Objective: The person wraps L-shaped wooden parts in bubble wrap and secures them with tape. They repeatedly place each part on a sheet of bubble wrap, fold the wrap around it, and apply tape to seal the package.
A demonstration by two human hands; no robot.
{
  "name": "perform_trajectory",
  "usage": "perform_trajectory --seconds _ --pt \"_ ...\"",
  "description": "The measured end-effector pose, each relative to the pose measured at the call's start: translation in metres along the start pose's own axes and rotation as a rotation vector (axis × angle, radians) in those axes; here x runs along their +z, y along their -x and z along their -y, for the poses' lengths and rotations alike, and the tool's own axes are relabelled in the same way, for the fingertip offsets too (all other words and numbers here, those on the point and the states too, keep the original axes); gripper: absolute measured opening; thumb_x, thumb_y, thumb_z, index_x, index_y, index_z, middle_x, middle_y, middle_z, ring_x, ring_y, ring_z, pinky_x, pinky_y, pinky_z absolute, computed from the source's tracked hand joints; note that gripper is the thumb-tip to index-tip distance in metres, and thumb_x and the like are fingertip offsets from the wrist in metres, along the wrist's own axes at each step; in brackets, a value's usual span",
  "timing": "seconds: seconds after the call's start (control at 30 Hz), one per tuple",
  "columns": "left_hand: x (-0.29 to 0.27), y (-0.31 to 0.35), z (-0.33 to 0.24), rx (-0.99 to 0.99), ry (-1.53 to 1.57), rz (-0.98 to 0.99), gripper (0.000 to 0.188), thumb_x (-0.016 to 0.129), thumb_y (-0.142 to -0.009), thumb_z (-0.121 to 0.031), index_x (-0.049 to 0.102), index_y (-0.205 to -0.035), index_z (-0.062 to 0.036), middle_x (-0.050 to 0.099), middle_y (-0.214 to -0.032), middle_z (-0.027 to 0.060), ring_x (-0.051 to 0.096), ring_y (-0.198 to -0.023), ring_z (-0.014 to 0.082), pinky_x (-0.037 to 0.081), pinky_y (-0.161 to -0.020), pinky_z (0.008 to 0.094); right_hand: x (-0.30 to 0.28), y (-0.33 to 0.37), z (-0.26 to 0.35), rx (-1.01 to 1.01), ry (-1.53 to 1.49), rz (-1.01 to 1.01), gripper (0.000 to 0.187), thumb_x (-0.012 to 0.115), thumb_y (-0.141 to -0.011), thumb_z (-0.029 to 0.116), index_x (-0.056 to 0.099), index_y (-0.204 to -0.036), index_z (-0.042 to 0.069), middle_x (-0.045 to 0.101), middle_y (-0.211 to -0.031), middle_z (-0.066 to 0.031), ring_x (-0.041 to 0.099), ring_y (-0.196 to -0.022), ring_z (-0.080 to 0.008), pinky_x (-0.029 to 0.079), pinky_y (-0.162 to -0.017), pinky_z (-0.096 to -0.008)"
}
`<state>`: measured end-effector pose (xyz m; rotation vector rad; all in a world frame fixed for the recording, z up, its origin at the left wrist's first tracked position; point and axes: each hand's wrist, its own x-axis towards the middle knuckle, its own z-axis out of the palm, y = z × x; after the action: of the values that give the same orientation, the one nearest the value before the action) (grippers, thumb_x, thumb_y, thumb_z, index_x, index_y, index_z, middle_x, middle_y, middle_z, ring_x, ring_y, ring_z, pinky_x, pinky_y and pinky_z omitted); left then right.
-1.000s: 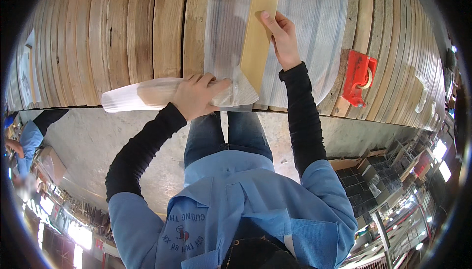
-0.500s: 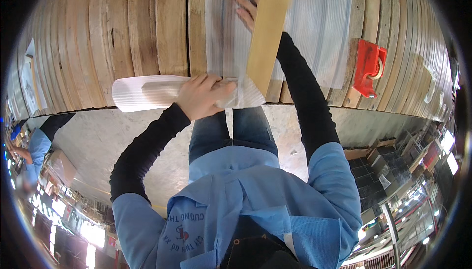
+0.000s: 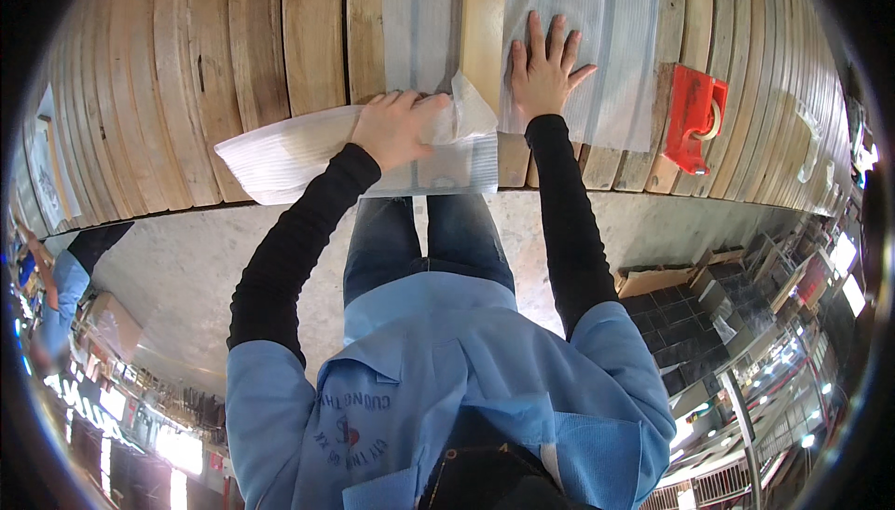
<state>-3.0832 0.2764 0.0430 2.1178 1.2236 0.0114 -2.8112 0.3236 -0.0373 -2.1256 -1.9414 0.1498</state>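
One L hand (image 3: 395, 130) curled on foam (image 3: 615, 67), grip unclear; R hand (image 3: 543, 79) splayed flat on foam

1 left hand (image 3: 399, 128), 1 right hand (image 3: 543, 78), 2 black sleeves (image 3: 571, 212), 1 pale yellow strip (image 3: 484, 25), 1 red tape dispenser (image 3: 686, 118) with 1 tape roll (image 3: 715, 122) in it. Foam (image 3: 606, 53) is at least 1 sheet, can't tell if there's a second. 1 co-worker (image 3: 68, 284), 2 jean legs (image 3: 382, 241), planks (image 3: 256, 34) well over 10, too squeezed at the rim for an exact count.
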Motion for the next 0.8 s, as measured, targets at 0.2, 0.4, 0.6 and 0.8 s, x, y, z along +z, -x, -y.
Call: perform_trajectory --seconds 0.2,0.4,0.6,0.8 --pt "0.003 0.011 0.004 -0.05 -0.08 -0.174 0.076 0.091 -0.061 -0.029 0.062 -0.132 -0.028 0.056 -0.119 0.0038 0.054 -0.117 0.0274 0.043 -0.096 0.0469 -0.024 -0.03 0.063 -0.334 -0.479 -0.142 0.062 0.065 -0.093 0.024 0.047 -0.152 0.034 0.035 -0.165 -0.006 0.03 -0.151 -0.0384 0.023 -0.119 -0.0646" --pt "0.014 0.01 -0.01 -0.163 -0.028 -0.245 0.076 0.093 -0.059 -0.027 0.064 -0.129 -0.0289 0.053 -0.115 0.0038 0.051 -0.115 0.0277 0.037 -0.099 0.0464 -0.012 -0.105 0.151 -1.179 0.029 0.327 0.074 0.071 -0.078 0.003 0.054 -0.144 0.032 0.061 -0.136 -0.0048 0.057 -0.126 -0.025 0.051 -0.1 -0.0447" --pt "0.036 0.016 0.0 -0.261 0.064 -0.43 0.11 0.098 -0.051 -0.023 0.044 -0.147 -0.02 0.052 -0.125 0.0086 0.05 -0.121 0.035 0.039 -0.102 0.0494 -0.058 -0.121 0.157 -1.268 0.307 0.705 0.035 0.075 -0.07 0.01 0.073 -0.104 0.015 0.074 -0.092 -0.0102 0.073 -0.086 -0.0304 0.058 -0.066 -0.043" --pt "0.023 0.012 -0.011 -0.33 0.101 -0.481 0.123 0.1 -0.048 -0.021 0.036 -0.153 -0.022 0.046 -0.144 0.0094 0.047 -0.128 0.0343 0.039 -0.103 0.0504 -0.124 -0.07 0.07 -1.38 0.135 0.382 0.009 0.068 -0.08 0.019 0.068 -0.088 0.014 0.06 -0.101 0.0022 0.059 -0.103 -0.0155 0.051 -0.082 -0.0303"
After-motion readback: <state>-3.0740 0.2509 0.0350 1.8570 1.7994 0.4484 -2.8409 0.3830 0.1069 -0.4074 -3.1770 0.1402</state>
